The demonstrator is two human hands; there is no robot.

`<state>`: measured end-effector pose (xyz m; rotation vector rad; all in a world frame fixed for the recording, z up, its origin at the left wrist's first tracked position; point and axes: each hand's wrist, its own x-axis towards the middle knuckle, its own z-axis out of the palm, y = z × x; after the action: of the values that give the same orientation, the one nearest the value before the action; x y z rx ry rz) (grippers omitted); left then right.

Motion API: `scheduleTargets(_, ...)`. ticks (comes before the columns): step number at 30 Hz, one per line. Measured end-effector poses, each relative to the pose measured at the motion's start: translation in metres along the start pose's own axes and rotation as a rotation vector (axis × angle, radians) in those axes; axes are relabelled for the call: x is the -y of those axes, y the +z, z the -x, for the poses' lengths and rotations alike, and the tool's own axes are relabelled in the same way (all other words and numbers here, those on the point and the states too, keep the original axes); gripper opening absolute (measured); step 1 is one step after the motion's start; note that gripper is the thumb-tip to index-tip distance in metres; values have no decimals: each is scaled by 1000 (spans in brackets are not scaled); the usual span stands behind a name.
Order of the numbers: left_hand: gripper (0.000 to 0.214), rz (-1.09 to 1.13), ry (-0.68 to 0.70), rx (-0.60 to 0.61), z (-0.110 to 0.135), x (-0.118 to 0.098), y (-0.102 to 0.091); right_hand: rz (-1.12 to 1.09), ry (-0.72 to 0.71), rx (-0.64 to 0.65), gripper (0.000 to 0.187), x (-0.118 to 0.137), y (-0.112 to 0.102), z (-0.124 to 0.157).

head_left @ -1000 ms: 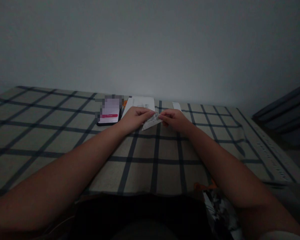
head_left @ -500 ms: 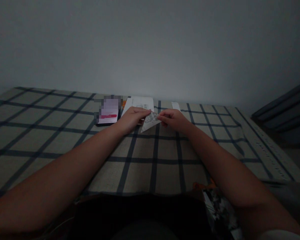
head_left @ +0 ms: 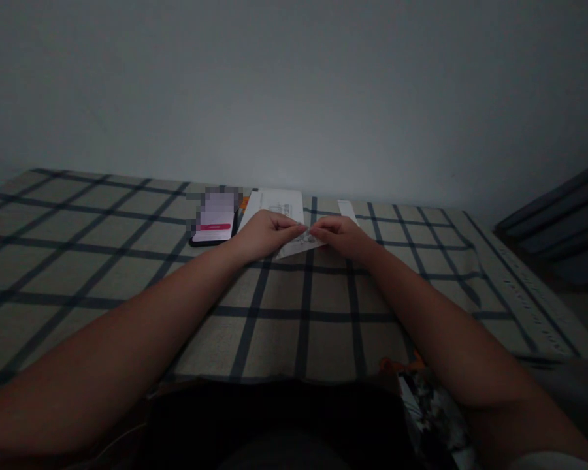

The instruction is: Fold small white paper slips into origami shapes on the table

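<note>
Between both hands is a small sheet of white paper (head_left: 298, 245) with dark line drawings on it, held just above the checked cloth. My left hand (head_left: 267, 234) pinches its upper left side, thumb on top. My right hand (head_left: 342, 236) is closed on its upper right side, with thumb and fingertips close to the left thumb. The fingers cover much of the paper's upper part. Behind my left hand lies a larger white sheet or booklet (head_left: 279, 198) with a printed drawing, partly hidden by that hand.
A phone (head_left: 215, 225) with a lit screen lies left of the white sheet. A narrow white strip (head_left: 346, 208) rests behind my right hand. The checked tablecloth (head_left: 274, 313) reaches back to a plain grey wall (head_left: 294, 98). Dark folded fabric (head_left: 558, 222) is at the far right.
My fingertips have come closer together over the paper. The paper now lies flatter, with less of its printed face showing.
</note>
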<state>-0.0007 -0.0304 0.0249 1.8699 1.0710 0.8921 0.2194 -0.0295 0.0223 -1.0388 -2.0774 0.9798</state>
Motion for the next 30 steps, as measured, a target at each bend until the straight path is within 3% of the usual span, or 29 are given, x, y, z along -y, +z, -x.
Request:
scheduleTargets(3, 40, -46, -22, 14, -1, 0, 1, 65, 6, -25, 33, 1, -1, 0)
scheduleTargets(9, 42, -13, -70, 152, -1, -4, 1, 58, 25, -85, 31, -1, -5, -1)
scheduleTargets(18, 37, 22, -101, 329, 0, 1, 4, -25, -21, 33, 32, 1, -1, 0)
scheduleTargets(23, 39, 82, -144, 321, -1, 2, 4, 35, -57, -54, 29, -1, 0, -1)
scheduleTargets(26, 34, 122, -147, 311, -2, 0, -2, 44, -53, -153, 28, -2, -2, -1)
scheduleTargets(30, 33, 125, -158, 313, -4, 1, -12, 39, -35, -191, 28, -1, -3, -2)
